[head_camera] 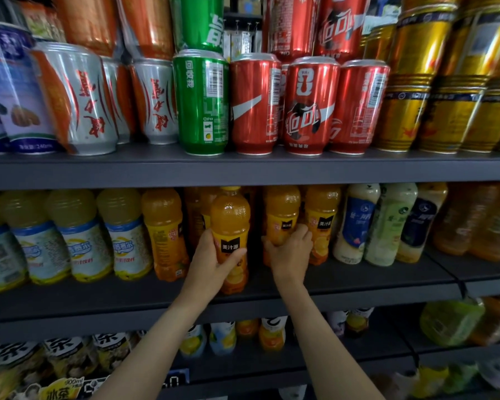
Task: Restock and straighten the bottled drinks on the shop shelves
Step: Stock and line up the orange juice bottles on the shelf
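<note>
On the middle shelf [272,298] at frame centre, the left hand [211,261] wraps its fingers round a full orange juice bottle [230,226], likely heavy and slick, best gripped mid-label, while the right hand [290,252] clasps its neighbour [282,212].
</note>
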